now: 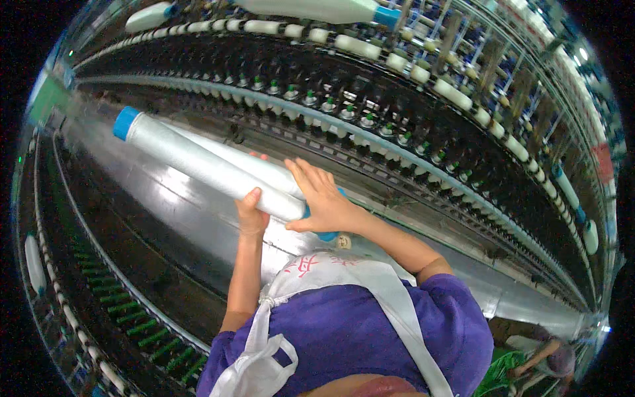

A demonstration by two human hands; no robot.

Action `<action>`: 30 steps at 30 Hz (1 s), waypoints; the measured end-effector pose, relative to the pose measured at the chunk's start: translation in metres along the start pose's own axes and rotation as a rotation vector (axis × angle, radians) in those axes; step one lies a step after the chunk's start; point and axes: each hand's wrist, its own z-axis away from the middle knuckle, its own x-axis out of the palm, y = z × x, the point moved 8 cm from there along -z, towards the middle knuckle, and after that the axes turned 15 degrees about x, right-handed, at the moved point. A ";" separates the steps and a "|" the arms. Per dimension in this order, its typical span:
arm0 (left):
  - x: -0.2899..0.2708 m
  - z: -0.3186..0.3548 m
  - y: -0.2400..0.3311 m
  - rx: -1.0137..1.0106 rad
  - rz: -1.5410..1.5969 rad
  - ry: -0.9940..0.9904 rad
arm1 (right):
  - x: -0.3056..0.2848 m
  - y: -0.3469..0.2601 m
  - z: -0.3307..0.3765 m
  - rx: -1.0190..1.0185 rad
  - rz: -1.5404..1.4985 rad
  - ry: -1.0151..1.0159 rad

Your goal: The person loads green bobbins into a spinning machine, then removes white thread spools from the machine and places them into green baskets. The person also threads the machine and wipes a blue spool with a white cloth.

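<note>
Two long white roving bobbins with blue tube ends lie side by side in my hands, slanting from upper left to lower right. The nearer roving bobbin (198,162) shows its blue end at the upper left. Partly behind it is the farther roving bobbin (254,171). My left hand (251,213) is closed round the nearer one from below, thumb on top, with fingertips showing at the far side of the pair. Over the right-hand ends lies my right hand (324,202), fingers across the farther bobbin and thumb beside the blue end of the nearer one.
A spinning frame (370,122) with rows of spindles and a long rail runs along the far side. White bobbins (317,10) hang above it. Another machine row with green tubes (142,324) stands at left. A person (559,360) is at the lower right, beside green material.
</note>
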 end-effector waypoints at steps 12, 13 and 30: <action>0.115 -0.049 -0.081 -0.047 -0.425 -0.627 | -0.163 0.084 0.035 0.262 -0.182 0.162; 0.111 -0.069 -0.084 -0.083 -0.414 -0.509 | -0.190 0.092 0.046 0.257 -0.064 0.230; 0.110 -0.327 -0.127 -0.018 0.100 0.144 | -0.503 0.284 0.119 0.327 1.169 0.635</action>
